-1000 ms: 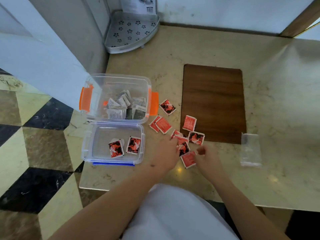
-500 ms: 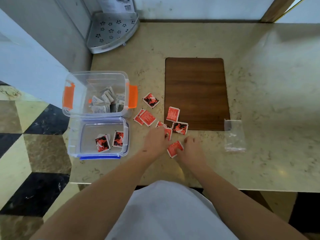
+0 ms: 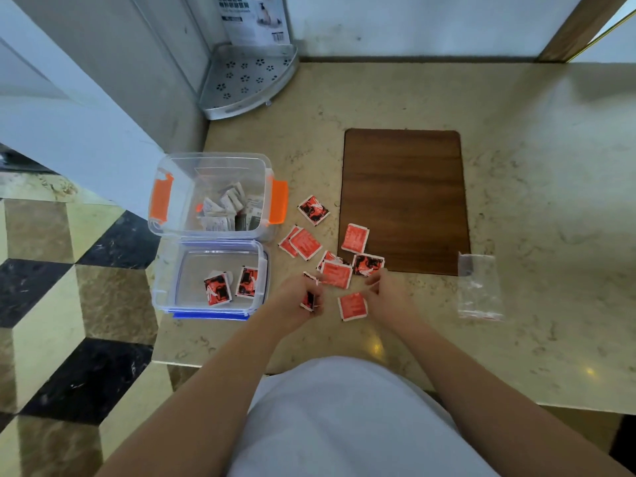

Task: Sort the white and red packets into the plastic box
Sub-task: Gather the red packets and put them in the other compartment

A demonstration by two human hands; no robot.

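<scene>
A clear box with orange latches [image 3: 161, 197] holds several white packets [image 3: 223, 210]. Just in front of it, a shallower clear box with a blue edge [image 3: 206, 314] holds two red packets [image 3: 217, 290]. Several more red packets [image 3: 304, 243] lie loose on the marble table to the right of the boxes. My left hand [image 3: 292, 299] pinches one red packet [image 3: 309, 299] upright, right of the blue-edged box. My right hand [image 3: 387, 292] hovers with loosely curled fingers between a flat red packet [image 3: 352, 306] and a dark-printed red packet [image 3: 368, 265], holding nothing.
A brown wooden board [image 3: 404, 197] lies behind the loose packets. To my right lies an empty clear plastic bag [image 3: 480, 287]. A metal corner shelf [image 3: 247, 80] stands at the back left. The table's left edge drops to a tiled floor [image 3: 69, 304].
My left hand has lifted one red packet out of the pile and turned it upright. My right hand has come off the near red packet, which now lies flat beside it.
</scene>
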